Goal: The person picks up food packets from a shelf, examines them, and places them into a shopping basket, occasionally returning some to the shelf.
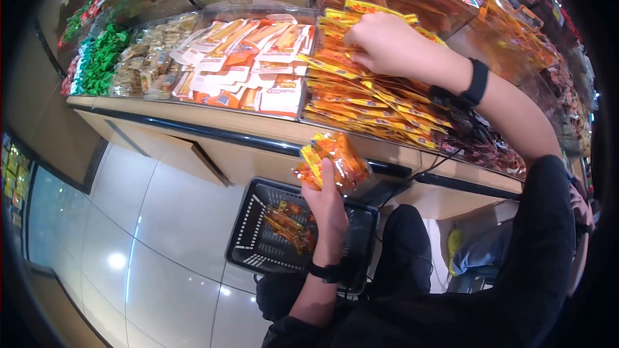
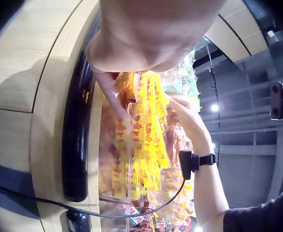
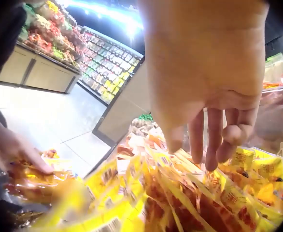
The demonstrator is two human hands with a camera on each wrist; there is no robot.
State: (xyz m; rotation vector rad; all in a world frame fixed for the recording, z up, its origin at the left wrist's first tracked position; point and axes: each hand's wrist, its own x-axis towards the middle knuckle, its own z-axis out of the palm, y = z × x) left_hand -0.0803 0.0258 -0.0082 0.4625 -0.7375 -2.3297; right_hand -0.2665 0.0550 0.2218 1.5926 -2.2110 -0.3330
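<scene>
My left hand [image 1: 327,209] grips a small bunch of orange snack packets [image 1: 345,162] with yellow labels, its thumb laid across them, above a black shopping basket. In the right wrist view the left hand [image 3: 16,152] shows at the left with the same shiny packets [image 3: 35,181]. My right hand [image 1: 390,45] reaches over a bin of yellow and orange snack packets [image 1: 380,106]. Seen from the right wrist, the fingers [image 3: 214,140] of the right hand hang down, slightly bent and spread, with the tips right at the packets and nothing visibly pinched.
The black basket [image 1: 242,219] stands on the tiled floor [image 1: 174,219] with several packets [image 1: 287,225] inside. Left of the yellow packets lie white-and-orange packs [image 1: 248,58]. A black cable [image 2: 127,215] crosses before the shelf edge. Another person's leg [image 1: 483,249] is at the right.
</scene>
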